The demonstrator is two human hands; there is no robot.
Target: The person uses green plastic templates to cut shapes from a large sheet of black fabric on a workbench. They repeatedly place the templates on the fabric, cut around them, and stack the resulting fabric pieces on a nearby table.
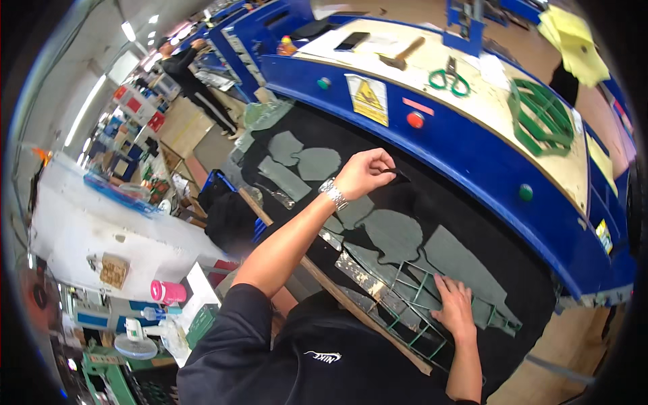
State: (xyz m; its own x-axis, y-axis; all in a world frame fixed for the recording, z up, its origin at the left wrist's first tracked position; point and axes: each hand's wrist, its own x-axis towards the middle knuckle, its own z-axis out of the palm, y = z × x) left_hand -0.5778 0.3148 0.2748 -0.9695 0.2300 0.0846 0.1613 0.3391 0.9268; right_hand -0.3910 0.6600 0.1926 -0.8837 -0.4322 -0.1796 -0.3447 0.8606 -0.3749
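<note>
A black sheet of material [432, 202] is spread over the work surface, with grey rounded and long shapes [391, 233] showing in it, apparently through cut-out openings. My left hand [366, 174], wearing a metal watch at the wrist, is raised over the middle of the sheet. Its thumb and fingers pinch a dark fold of the sheet. Lower right, my right hand [455, 305] lies with fingers stretched and apart at the edge of a green metal frame, which looks like a cutting die [416, 297]. Several bars of the frame pass beneath or beside that hand.
A blue machine beam [439, 138] with buttons runs along the far side. On its pale top lie green-handled scissors [450, 79], a hammer [403, 55] and another green die [540, 118]. A wooden edge strip [337, 290] borders my side. A person [192, 81] stands far left.
</note>
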